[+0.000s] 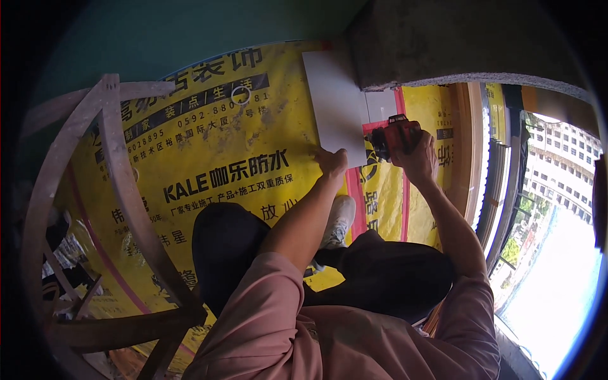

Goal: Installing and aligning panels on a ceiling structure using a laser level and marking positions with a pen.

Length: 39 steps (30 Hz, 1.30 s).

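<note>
My left hand (332, 163) grips the lower left corner of a white rectangular panel (331, 101), which rests on yellow printed protective sheeting (253, 126). My right hand (421, 163) is wrapped around a red and black boxy device, apparently a laser level (398, 136), just right of the panel and partly over its edge. Grey squares (380, 106) and a strip of red tape (356, 206) lie beyond and below the device. One of my feet, in a light shoe (339, 218), is on the sheeting below the panel, between my dark-trousered knees.
A wooden stepladder or frame (111, 145) stands at the left. A rough concrete edge (437, 47) overhangs at the top right, beside a green surface (190, 31). On the right are a wooden strip (465, 145) and an opening (551, 190) showing buildings outside.
</note>
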Motion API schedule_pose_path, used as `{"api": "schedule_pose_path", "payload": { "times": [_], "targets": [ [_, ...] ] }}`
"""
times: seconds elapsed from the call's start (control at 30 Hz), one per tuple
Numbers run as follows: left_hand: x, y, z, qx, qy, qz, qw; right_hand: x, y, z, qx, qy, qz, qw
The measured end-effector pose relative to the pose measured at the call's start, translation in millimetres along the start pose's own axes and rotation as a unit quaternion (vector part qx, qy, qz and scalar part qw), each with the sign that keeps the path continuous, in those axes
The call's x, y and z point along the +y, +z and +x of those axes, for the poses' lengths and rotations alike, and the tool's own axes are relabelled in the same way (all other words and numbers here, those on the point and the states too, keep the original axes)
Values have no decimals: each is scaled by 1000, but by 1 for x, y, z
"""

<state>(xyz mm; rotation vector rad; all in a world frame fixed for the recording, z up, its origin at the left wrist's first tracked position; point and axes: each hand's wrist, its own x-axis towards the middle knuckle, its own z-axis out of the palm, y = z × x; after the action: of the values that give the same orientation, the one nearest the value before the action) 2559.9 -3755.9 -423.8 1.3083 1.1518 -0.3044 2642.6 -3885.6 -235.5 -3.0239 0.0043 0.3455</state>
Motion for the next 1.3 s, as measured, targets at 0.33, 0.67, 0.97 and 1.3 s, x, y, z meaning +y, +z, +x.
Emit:
{"api": "schedule_pose_path", "payload": {
  "times": [0.33,0.67,0.97,1.3],
  "targets": [
    [-22,1,49,-108,-92,-179,974,42,12,4,-50,-24,52,997],
    [61,-49,-6,73,281,292,911,77,-59,-19,-112,-3,128,985],
    [228,-288,-267,-119,433,461,765,166,-222,-183,-217,58,50,973],
    [532,-458,-639,-105,226,160,955,169,-395,-239,-243,80,40,966]
  ]
}}
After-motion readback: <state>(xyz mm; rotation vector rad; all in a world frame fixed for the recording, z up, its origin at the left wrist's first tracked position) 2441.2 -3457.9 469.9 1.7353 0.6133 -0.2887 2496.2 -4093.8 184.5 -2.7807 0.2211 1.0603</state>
